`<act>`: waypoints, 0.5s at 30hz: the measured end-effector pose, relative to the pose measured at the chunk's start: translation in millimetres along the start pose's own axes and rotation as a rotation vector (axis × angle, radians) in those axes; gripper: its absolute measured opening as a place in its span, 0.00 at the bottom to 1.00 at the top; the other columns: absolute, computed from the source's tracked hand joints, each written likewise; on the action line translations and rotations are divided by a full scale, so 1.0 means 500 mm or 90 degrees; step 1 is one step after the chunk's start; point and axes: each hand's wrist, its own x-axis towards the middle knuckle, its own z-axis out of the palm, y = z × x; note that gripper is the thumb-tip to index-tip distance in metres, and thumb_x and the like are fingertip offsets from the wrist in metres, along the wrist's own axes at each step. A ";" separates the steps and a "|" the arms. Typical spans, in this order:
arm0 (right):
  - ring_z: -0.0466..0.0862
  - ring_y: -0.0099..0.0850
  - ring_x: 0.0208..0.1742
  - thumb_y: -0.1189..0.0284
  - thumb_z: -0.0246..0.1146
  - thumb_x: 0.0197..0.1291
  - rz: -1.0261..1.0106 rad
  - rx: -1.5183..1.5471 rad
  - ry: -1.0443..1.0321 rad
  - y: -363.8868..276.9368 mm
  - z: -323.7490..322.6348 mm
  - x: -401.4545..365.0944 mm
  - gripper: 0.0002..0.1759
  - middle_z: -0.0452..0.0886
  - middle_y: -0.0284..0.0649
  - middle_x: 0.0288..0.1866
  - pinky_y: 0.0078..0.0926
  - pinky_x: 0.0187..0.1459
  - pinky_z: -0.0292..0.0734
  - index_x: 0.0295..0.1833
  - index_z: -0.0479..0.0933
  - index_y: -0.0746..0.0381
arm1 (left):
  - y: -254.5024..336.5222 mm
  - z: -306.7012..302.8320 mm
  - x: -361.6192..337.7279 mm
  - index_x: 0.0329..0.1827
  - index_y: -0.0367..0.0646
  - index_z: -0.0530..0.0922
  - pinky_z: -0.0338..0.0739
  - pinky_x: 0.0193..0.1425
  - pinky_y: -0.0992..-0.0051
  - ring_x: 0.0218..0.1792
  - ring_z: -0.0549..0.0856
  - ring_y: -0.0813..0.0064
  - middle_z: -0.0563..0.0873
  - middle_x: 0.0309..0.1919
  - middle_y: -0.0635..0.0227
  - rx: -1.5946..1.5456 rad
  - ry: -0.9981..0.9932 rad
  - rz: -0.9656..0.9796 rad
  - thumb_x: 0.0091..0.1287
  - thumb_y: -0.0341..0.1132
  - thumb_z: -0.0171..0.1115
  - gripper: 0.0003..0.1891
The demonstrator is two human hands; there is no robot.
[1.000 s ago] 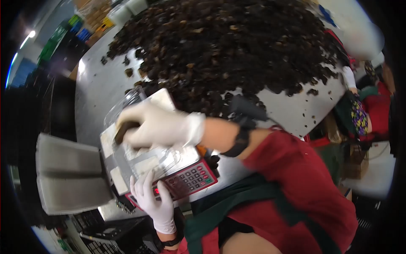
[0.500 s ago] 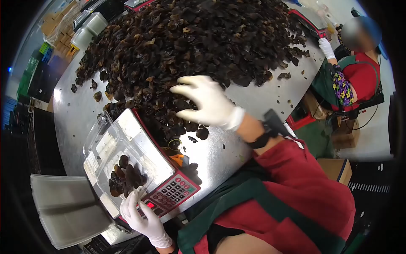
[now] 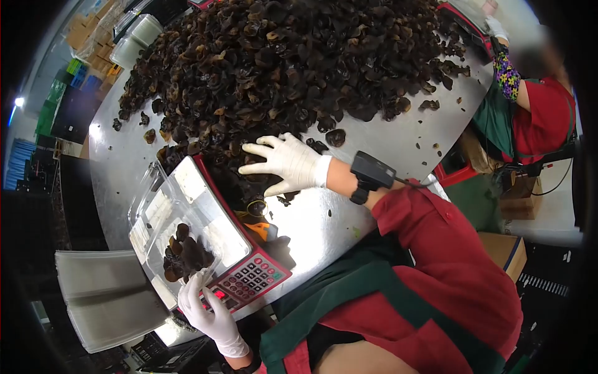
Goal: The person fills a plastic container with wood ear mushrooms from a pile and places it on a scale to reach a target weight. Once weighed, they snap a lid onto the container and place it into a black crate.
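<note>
Change from one second earlier: the person's white-gloved right hand, then over the weighing area with a dark piece in its fingers, has moved off to the near edge of the large heap of dark brown, curled, glossy pieces. Left hand roughly as before, at the near end of the scale.

Right grip: open, nothing held; fingers spread, palm down, fingertips over the margin of the heap. Contact with individual pieces cannot be told. Black box-shaped device strapped at that wrist.

White-gloved left hand: fingers loosely bent at the near end of the clear plastic open container. Whether they pinch its rim cannot be told.

Container lies on the silver-topped red electronic scale; a small clump of dark brown pieces sits inside, toward the left hand. Red display lit, partly behind the left thumb.

Scale rests on the shiny grey metal surface. Beside it, right of the platform: an orange plastic object and a thin yellow loop. Left of the scale: translucent nested plastic trays.

Far right: a co-worker in red top and green apron, gloved hand near a second red scale.
</note>
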 end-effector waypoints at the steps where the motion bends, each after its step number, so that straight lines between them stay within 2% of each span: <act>1: 0.74 0.45 0.68 0.52 0.73 0.52 -0.023 0.002 0.029 0.006 0.007 0.003 0.36 0.70 0.42 0.73 0.47 0.56 0.79 0.69 0.76 0.42 | 0.000 0.001 0.000 0.55 0.36 0.82 0.72 0.64 0.60 0.54 0.81 0.57 0.87 0.49 0.59 -0.003 0.000 0.001 0.64 0.16 0.59 0.17; 4: 0.82 0.35 0.51 0.62 0.71 0.56 -0.034 0.043 0.106 0.024 0.037 -0.012 0.20 0.81 0.37 0.53 0.31 0.42 0.84 0.56 0.83 0.47 | -0.003 0.004 -0.004 0.56 0.36 0.82 0.72 0.65 0.60 0.54 0.81 0.57 0.87 0.50 0.59 -0.010 0.009 -0.012 0.64 0.16 0.59 0.17; 5: 0.84 0.30 0.44 0.65 0.69 0.57 -0.052 0.019 0.167 0.032 0.045 -0.019 0.13 0.81 0.33 0.45 0.28 0.37 0.84 0.49 0.84 0.49 | -0.004 0.005 -0.003 0.56 0.36 0.82 0.72 0.65 0.60 0.54 0.81 0.57 0.87 0.50 0.59 -0.011 0.013 -0.012 0.64 0.16 0.59 0.17; 6: 0.85 0.30 0.40 0.67 0.69 0.57 -0.019 0.054 0.189 0.032 0.046 -0.021 0.08 0.82 0.32 0.41 0.28 0.37 0.84 0.43 0.85 0.51 | -0.004 0.006 -0.004 0.56 0.37 0.82 0.71 0.65 0.59 0.54 0.81 0.57 0.87 0.50 0.59 -0.010 0.015 -0.012 0.64 0.16 0.59 0.18; 8: 0.85 0.32 0.38 0.70 0.69 0.57 0.045 0.130 0.245 0.041 0.047 -0.024 0.05 0.82 0.32 0.39 0.28 0.37 0.84 0.40 0.85 0.53 | -0.003 0.006 -0.005 0.56 0.37 0.82 0.71 0.65 0.59 0.54 0.81 0.57 0.87 0.50 0.59 -0.010 0.018 -0.013 0.64 0.16 0.59 0.18; 10: 0.86 0.36 0.38 0.72 0.68 0.57 0.130 0.232 0.211 0.044 0.031 -0.022 0.06 0.84 0.36 0.38 0.30 0.41 0.83 0.41 0.86 0.56 | 0.001 0.003 0.001 0.55 0.38 0.83 0.71 0.65 0.60 0.54 0.81 0.57 0.87 0.49 0.60 0.003 0.013 0.012 0.63 0.16 0.59 0.18; 12: 0.87 0.34 0.36 0.73 0.68 0.57 0.161 0.339 0.244 0.049 0.012 -0.012 0.07 0.85 0.38 0.38 0.28 0.41 0.83 0.41 0.86 0.59 | 0.004 -0.002 0.004 0.56 0.37 0.82 0.73 0.63 0.63 0.54 0.82 0.59 0.87 0.50 0.60 0.012 0.008 0.024 0.64 0.16 0.59 0.18; 13: 0.86 0.28 0.34 0.73 0.69 0.58 0.222 0.457 0.227 0.049 -0.006 -0.008 0.07 0.87 0.39 0.37 0.27 0.41 0.82 0.41 0.86 0.63 | 0.006 -0.004 0.005 0.57 0.36 0.82 0.76 0.61 0.66 0.54 0.83 0.61 0.86 0.50 0.60 0.021 0.000 0.034 0.65 0.16 0.59 0.17; 14: 0.85 0.26 0.29 0.70 0.69 0.59 0.314 0.563 0.180 0.057 -0.019 0.001 0.09 0.87 0.38 0.34 0.27 0.35 0.81 0.42 0.86 0.64 | 0.006 -0.004 0.004 0.57 0.36 0.82 0.76 0.61 0.66 0.54 0.83 0.61 0.86 0.50 0.60 0.018 0.005 0.033 0.65 0.16 0.59 0.17; 15: 0.83 0.23 0.27 0.70 0.70 0.60 0.393 0.689 0.144 0.053 -0.052 0.008 0.10 0.86 0.35 0.33 0.24 0.31 0.78 0.43 0.86 0.64 | 0.005 -0.004 0.004 0.56 0.36 0.82 0.74 0.62 0.65 0.54 0.82 0.60 0.87 0.49 0.60 0.016 0.005 0.036 0.65 0.16 0.60 0.17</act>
